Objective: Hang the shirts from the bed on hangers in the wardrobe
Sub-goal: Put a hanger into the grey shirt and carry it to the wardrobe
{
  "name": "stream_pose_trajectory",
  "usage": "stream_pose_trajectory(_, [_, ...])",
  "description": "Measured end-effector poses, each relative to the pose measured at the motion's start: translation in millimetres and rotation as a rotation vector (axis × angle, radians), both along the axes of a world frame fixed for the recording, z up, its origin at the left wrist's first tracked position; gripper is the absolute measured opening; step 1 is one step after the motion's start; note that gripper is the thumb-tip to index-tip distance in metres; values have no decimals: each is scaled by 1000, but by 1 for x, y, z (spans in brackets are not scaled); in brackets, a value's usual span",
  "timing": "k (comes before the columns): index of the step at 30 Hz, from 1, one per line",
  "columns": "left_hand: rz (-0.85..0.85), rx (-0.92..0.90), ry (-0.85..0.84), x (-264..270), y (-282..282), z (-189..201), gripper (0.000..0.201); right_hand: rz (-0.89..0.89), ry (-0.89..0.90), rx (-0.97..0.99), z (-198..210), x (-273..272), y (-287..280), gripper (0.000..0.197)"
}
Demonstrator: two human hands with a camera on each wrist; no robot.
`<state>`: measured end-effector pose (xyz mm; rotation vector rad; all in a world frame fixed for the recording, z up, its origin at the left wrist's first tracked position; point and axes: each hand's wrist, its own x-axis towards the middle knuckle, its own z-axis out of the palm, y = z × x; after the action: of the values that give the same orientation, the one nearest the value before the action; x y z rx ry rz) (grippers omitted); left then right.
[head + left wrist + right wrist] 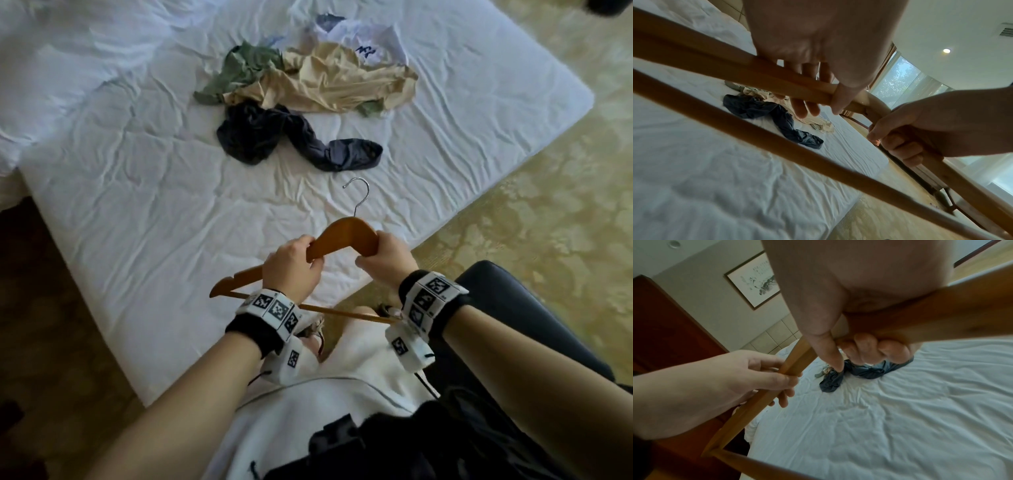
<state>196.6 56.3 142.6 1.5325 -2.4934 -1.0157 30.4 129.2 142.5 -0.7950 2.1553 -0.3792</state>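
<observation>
A wooden hanger with a metal hook is held over the near edge of the bed. My left hand grips its left arm, and my right hand grips its right arm near the bend. No shirt is on it. A dark navy shirt lies crumpled beyond the hook. Behind it lie a beige shirt, a green one and a white one. The wrist views show my left fingers and right fingers curled round the wood.
A black chair stands close by on my right, on the patterned yellow carpet. A dark red-brown wooden panel rises beyond the bed's far side. The wardrobe is not recognisable in any view.
</observation>
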Motion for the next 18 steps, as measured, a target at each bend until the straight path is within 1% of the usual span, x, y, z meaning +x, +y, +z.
stream_pose_trajectory(3, [-14, 32, -5, -18, -36, -6, 23, 15, -7, 25, -6, -23, -35, 15])
stream_pose_trajectory(6, [-29, 71, -13, -39, -71, -18, 25, 30, -15, 55, -14, -47, -70, 18])
stream_pose_trajectory(8, [-37, 83, -22, -54, -94, -29, 25, 28, -75, 56, -21, -66, -94, 22])
stream_pose_trajectory(11, [-32, 86, -15, -82, -130, -47, 24, -50, -332, 26, -31, -102, -133, 33])
stream_pose_trajectory(13, [-36, 88, 13, -104, -156, -58, 29, -80, -524, 74, -36, -131, -167, 41])
stream_pose_trajectory(14, [-58, 86, 21, -119, -172, -68, 31, -67, -600, 133, -42, -149, -187, 49])
stream_pose_trajectory(15, [-91, 73, 23, -133, -188, -79, 32, -55, -662, 192, -50, -165, -207, 57])
stream_pose_trajectory(16, [-125, 48, 30, -138, -198, -81, 32, -47, -697, 221, -51, -171, -218, 64])
stream_pose_trajectory(18, [-133, -1, 65, -160, -231, -101, 36, -113, -726, 177, -70, -190, -253, 66])
